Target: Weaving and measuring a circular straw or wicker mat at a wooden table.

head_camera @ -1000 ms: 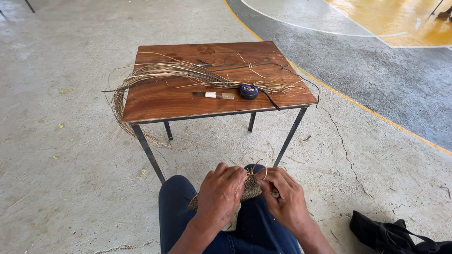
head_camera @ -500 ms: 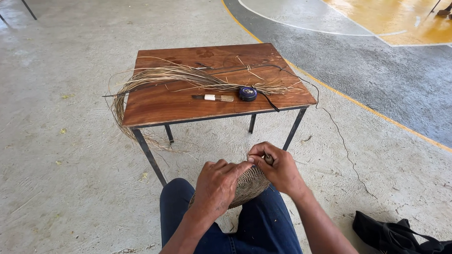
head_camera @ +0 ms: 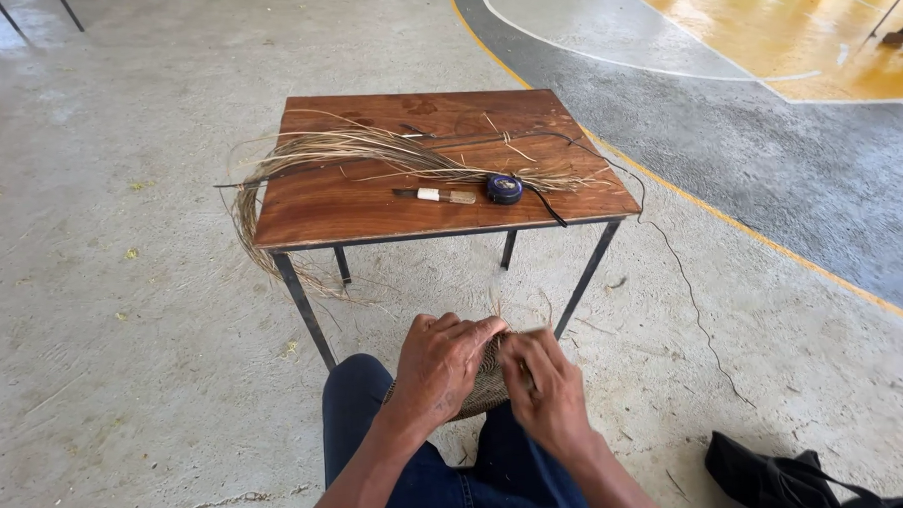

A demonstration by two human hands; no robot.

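Over my lap, both hands grip a small woven piece of straw (head_camera: 484,383), round and tan, with loose strand ends sticking up from it. My left hand (head_camera: 438,365) covers its left side, fingers curled over the top edge. My right hand (head_camera: 542,381) pinches its right side from the front. Most of the weave is hidden behind the fingers. My knees in dark blue trousers (head_camera: 357,408) show below.
A small wooden table (head_camera: 330,203) on thin metal legs stands in front. On it lie a long bundle of dry fibres (head_camera: 368,152) hanging off the left edge, a small knife (head_camera: 434,194), a round blue tape measure (head_camera: 504,188) and a thin cord. A black bag (head_camera: 779,473) lies at lower right.
My right hand has come down from the upper edge of the woven piece to its front right side. The left hand shifted slightly up. The view moved a little.
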